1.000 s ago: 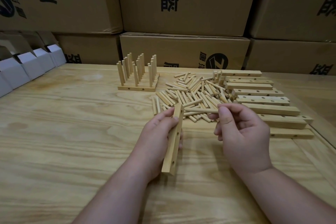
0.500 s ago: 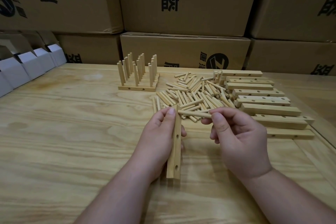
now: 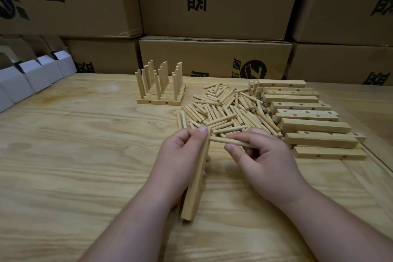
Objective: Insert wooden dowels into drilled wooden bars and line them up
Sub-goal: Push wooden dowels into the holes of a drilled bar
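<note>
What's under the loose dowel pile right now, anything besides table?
Around the loose dowel pile only the wooden table shows. The dowels overlap thickly, so whatever lies beneath its middle is covered. Its right edge runs against the stacked drilled bars.

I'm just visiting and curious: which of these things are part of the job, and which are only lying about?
Part of the job:
left hand holding a drilled bar
right hand pinching a dowel
loose dowels
spare bars
finished bars

Lying about:
cardboard boxes
white cartons
</note>
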Demonstrator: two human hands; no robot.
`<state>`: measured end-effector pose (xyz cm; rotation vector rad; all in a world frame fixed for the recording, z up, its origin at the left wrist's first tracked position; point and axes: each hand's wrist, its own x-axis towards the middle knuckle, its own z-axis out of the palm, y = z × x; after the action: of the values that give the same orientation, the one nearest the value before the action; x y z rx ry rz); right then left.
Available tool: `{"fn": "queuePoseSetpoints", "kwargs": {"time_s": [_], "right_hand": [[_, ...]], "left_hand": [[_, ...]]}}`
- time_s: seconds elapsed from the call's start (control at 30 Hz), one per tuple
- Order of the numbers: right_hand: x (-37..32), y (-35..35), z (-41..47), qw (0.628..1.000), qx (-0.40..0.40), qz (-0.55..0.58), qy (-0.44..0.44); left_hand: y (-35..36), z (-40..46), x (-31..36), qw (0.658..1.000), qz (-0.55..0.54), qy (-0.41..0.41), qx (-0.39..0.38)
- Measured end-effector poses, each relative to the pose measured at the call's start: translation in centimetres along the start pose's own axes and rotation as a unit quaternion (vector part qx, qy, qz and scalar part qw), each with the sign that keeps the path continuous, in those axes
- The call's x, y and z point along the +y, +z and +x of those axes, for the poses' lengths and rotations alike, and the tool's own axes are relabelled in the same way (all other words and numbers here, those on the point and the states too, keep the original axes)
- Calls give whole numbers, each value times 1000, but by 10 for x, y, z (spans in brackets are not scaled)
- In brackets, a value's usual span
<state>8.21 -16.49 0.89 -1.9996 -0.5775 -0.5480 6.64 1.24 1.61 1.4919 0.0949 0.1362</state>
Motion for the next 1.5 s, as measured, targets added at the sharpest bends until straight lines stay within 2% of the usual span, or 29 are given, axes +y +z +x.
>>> {"fn": "queuePoseSetpoints", "kwargs": {"time_s": [0.1, 0.33, 0.5, 0.67, 0.83, 0.97, 1.13, 1.2, 1.3, 1.5], "right_hand": [[-1, 0, 1, 999, -7, -31, -31], [-4, -7, 0, 986, -73, -131, -71], [-7, -6, -1, 983, -82, -143, -76], [-6, -3, -3, 991, -91, -93, -15], [-9, -2, -3, 985, -115, 60, 115], [-11, -1, 0, 985, -91, 71, 125], [-7, 4, 2, 995, 24, 24, 90], [-2, -1, 4, 996, 59, -47, 47], [1, -6, 6, 990, 40, -132, -1], [9, -11, 7, 995, -9, -83, 61]], "left_hand": [[-2, 0, 1, 1000, 13, -2, 15], [-3, 0, 3, 1000, 17, -21, -5], [-4, 0, 1, 999, 37, -23, -23], [-3, -1, 0, 998, 44, -15, -38], [-2, -3, 2, 998, 40, 1, -51], [-1, -4, 1, 999, 35, 17, -29], [-2, -4, 4, 999, 32, -20, -37], [-2, -3, 3, 998, 34, -25, -43], [-2, -4, 0, 998, 37, -16, -48], [-2, -5, -2, 995, 81, -5, -52]]}}
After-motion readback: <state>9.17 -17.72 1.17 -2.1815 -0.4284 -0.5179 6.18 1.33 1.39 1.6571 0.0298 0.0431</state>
